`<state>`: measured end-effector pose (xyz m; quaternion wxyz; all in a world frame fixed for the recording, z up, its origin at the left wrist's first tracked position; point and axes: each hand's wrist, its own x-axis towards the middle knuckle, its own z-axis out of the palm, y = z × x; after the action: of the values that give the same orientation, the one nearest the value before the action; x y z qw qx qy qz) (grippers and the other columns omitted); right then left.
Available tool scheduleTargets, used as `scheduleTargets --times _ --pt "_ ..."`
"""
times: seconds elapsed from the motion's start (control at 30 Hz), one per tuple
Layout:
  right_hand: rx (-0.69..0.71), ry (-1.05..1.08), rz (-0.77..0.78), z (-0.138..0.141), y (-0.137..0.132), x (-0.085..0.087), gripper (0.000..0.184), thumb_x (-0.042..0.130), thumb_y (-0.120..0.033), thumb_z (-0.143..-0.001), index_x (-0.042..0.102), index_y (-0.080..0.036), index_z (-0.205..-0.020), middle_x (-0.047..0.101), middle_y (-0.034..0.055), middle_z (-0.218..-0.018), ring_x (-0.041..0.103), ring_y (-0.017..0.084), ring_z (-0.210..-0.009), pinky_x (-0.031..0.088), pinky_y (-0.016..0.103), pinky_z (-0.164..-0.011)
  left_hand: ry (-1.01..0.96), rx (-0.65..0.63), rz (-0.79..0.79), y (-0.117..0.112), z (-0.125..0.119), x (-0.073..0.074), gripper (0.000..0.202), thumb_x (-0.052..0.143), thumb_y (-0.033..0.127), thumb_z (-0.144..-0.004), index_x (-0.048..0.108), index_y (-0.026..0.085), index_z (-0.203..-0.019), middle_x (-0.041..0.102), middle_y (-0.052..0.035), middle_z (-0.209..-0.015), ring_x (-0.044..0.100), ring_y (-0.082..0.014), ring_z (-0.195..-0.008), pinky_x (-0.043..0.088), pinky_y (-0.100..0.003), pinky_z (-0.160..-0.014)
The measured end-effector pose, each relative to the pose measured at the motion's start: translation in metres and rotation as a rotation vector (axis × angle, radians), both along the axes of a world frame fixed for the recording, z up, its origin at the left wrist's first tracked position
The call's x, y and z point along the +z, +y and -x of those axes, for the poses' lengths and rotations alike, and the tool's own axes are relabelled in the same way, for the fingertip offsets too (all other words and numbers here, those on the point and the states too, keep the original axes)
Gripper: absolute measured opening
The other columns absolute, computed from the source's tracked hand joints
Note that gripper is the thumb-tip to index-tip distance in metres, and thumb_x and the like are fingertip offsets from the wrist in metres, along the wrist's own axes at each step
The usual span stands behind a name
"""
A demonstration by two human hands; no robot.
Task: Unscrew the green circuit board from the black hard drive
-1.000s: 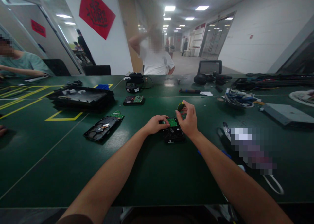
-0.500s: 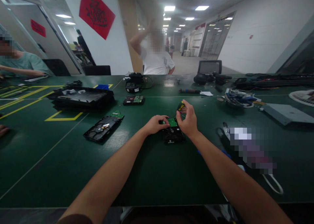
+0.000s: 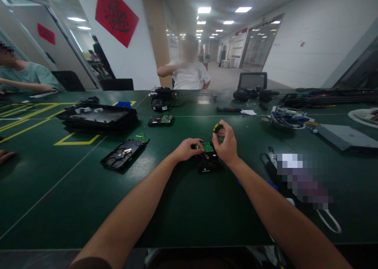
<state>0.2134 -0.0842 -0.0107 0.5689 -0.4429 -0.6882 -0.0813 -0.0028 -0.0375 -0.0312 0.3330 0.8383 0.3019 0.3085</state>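
A black hard drive [image 3: 209, 163] with a green circuit board [image 3: 208, 146] lies on the table in front of me. My left hand [image 3: 189, 149] grips its left side, thumb and fingertips at the board's edge. In my right hand [image 3: 226, 141] is a screwdriver [image 3: 217, 127] with a yellow and black handle, pinched between thumb and fingers. The handle leans over the far part of the drive; the tip is too small and hidden to make out. Left of my hands lies another black drive casing [image 3: 122, 155] with a green board at its far end.
A further hard drive [image 3: 161, 120] lies beyond my left hand. Black trays [image 3: 97, 117] are stacked at left. To the right are a cable bundle [image 3: 286, 117], a grey metal box [image 3: 348, 137] and a blurred pouch [image 3: 304, 180]. A person [image 3: 189, 74] sits opposite, another [image 3: 32, 76] at left.
The screwdriver's handle has turned slightly in my right hand. My left hand and the hard drive stay put. The person opposite has lowered a raised arm.
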Motion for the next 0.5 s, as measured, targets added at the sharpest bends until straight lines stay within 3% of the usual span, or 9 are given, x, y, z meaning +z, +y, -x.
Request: scheduleTargets --times 0.33,0.5 --pt "0.012 -0.006 -0.002 -0.0012 0.0015 -0.0012 0.064 0.059 -0.025 -0.095 0.032 -0.027 -0.153 0.056 0.0146 -0.133 0.066 0.027 -0.105 0.063 0.047 -0.087 0.01 0.001 -0.006 -0.0011 0.0001 0.0006 0.011 0.078 0.031 -0.083 0.076 0.021 -0.088 0.071 -0.0087 -0.129 0.065 -0.0265 -0.122 0.041 -0.044 -0.112" --pt "-0.009 -0.011 -0.006 -0.0014 0.0003 0.0011 0.064 0.062 -0.028 -0.093 0.035 -0.029 -0.151 0.058 0.0124 -0.125 0.065 0.027 -0.099 0.063 0.05 -0.084 0.02 0.011 -0.009 -0.0019 -0.0001 0.0016 0.012 0.077 0.032 -0.083 0.076 0.021 -0.09 0.071 -0.0087 -0.13 0.065 -0.0264 -0.122 0.041 -0.044 -0.111"
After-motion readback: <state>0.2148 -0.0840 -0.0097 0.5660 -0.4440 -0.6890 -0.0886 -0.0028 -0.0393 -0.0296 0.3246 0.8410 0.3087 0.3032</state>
